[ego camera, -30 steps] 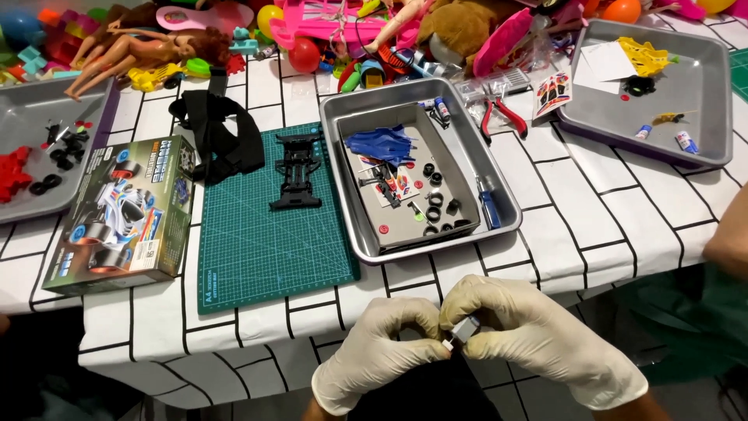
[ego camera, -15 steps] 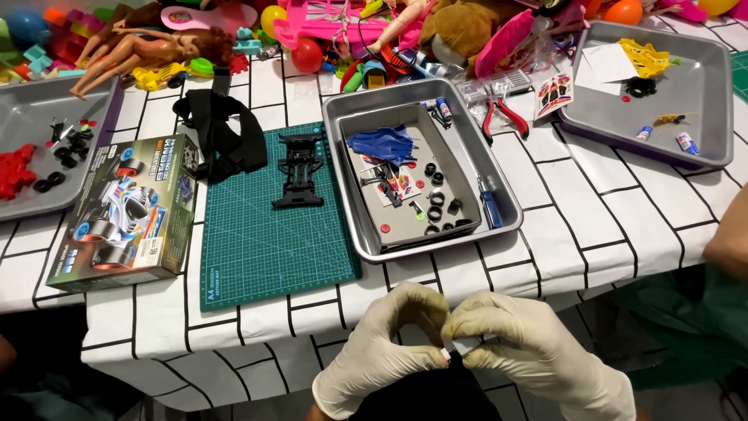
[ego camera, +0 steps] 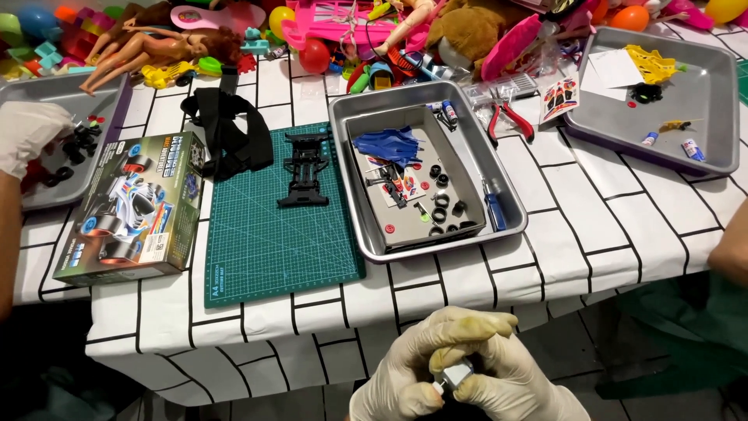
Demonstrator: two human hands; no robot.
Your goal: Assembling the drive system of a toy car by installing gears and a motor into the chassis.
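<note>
Both gloved hands sat near, below the surface (ego camera: 467,273) edge. Left hand (ego camera: 425,366) and right hand (ego camera: 506,386) pinched a small grey motor (ego camera: 454,376) between fingertips, its long axis pointing left toward the left thumb.
</note>
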